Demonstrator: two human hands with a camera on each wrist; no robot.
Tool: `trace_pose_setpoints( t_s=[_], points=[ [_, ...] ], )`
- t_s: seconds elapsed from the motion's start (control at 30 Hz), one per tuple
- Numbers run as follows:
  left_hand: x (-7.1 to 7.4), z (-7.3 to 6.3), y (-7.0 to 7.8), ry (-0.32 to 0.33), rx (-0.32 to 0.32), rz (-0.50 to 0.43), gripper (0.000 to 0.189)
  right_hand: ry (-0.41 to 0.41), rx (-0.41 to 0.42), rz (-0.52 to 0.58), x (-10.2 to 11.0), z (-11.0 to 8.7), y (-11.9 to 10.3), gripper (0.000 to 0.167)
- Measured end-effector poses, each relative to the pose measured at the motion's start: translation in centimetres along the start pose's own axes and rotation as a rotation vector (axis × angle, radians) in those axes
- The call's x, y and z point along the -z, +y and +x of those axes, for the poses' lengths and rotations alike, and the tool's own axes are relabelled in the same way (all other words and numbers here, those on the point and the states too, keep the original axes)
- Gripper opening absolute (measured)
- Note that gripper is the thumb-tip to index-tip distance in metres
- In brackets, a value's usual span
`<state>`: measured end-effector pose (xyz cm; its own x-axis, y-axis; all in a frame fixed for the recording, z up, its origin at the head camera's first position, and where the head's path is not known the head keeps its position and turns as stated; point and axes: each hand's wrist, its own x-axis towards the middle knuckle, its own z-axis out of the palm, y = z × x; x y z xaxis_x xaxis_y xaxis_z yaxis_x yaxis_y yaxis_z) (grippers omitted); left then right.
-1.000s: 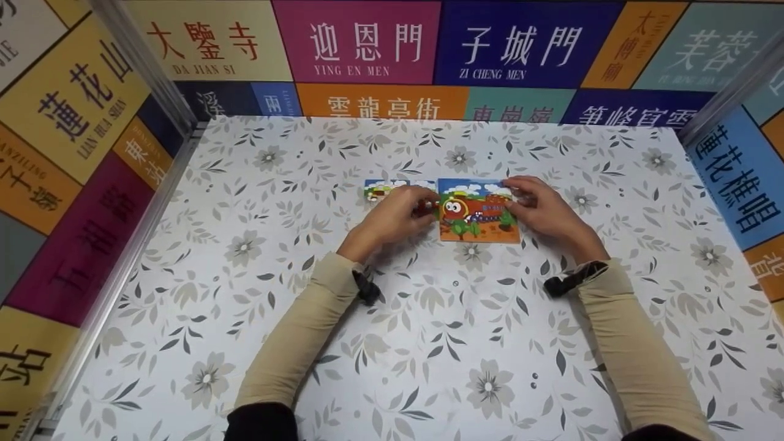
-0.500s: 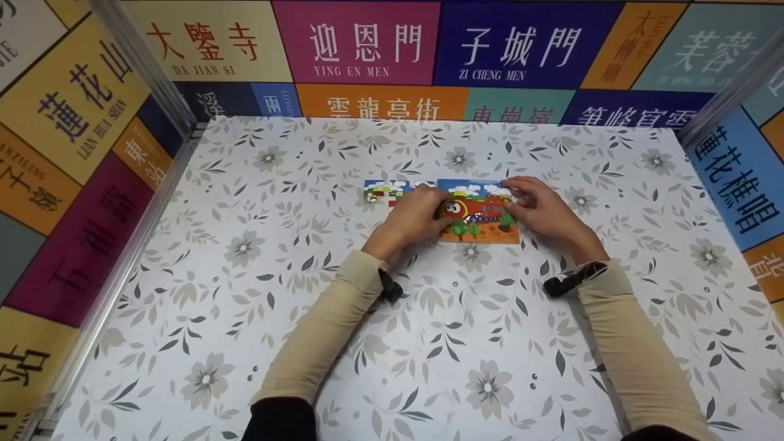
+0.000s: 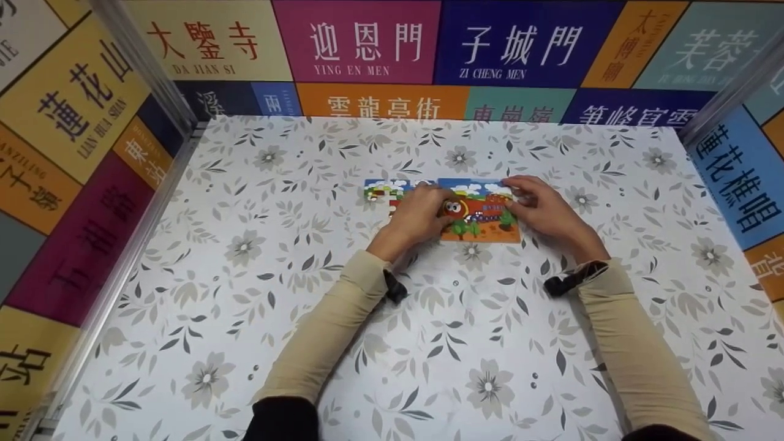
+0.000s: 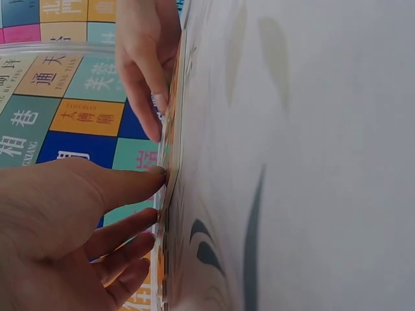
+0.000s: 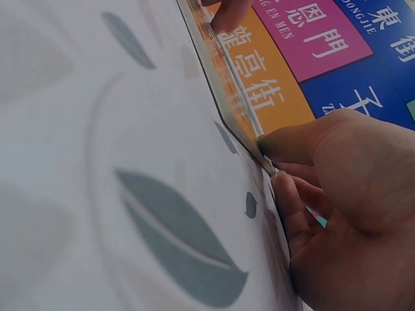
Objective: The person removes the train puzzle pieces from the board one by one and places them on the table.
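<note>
A square picture card (image 3: 484, 228) lies flat on the table, printed with a red cartoon train, clouds and orange ground. My right hand (image 3: 542, 208) pinches its right edge with thumb and forefinger; the right wrist view shows the fingertips at a corner. From the left, my left hand (image 3: 414, 215) reaches over the card's left side. In the left wrist view its thumb (image 4: 139, 184) touches the card while the other fingers stay loosely bent. Smaller jigsaw-like picture pieces (image 3: 380, 190) lie left of the card, partly hidden by the left hand.
A white cloth with grey flowers and leaves covers the table (image 3: 484, 343). Colourful panels (image 3: 361, 43) with large characters stand along the back and both sides. A dark wrist strap with a small camera (image 3: 558, 286) is on each arm.
My left hand has moved right, from beside the card onto its left part, uncovering more of the pieces. The right hand has stayed at the card's right edge.
</note>
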<state>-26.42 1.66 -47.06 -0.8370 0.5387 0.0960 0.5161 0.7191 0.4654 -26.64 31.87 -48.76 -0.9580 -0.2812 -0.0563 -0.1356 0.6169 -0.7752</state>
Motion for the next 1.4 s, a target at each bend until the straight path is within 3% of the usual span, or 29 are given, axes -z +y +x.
trace_pose_setpoints(
  t_s=[0.17, 0.33, 0.83, 1.13, 1.4],
  points=[
    [0.03, -0.03, 0.07, 0.020, -0.009, 0.002, 0.041, -0.012, 0.041, 0.013, 0.08, -0.05, -0.03, 0.053],
    [0.03, -0.12, 0.15, 0.019, -0.007, 0.006, 0.046, -0.004, 0.027, 0.011, 0.00, 0.14, 0.23, 0.054],
    [-0.11, -0.04, 0.00, 0.023, -0.036, -0.050, 0.039, -0.002, -0.032, 0.012, 0.05, 0.28, 0.23, 0.053],
    [-0.01, -0.39, 0.08, 0.043, -0.048, 0.001, 0.039, -0.009, 0.039, -0.001, 0.12, 0.07, 0.04, 0.054],
    [-0.12, -0.37, -0.05, 0.048, -0.099, 0.066, 0.038, -0.008, 0.026, -0.007, 0.12, 0.16, 0.20, 0.056]
  ],
)
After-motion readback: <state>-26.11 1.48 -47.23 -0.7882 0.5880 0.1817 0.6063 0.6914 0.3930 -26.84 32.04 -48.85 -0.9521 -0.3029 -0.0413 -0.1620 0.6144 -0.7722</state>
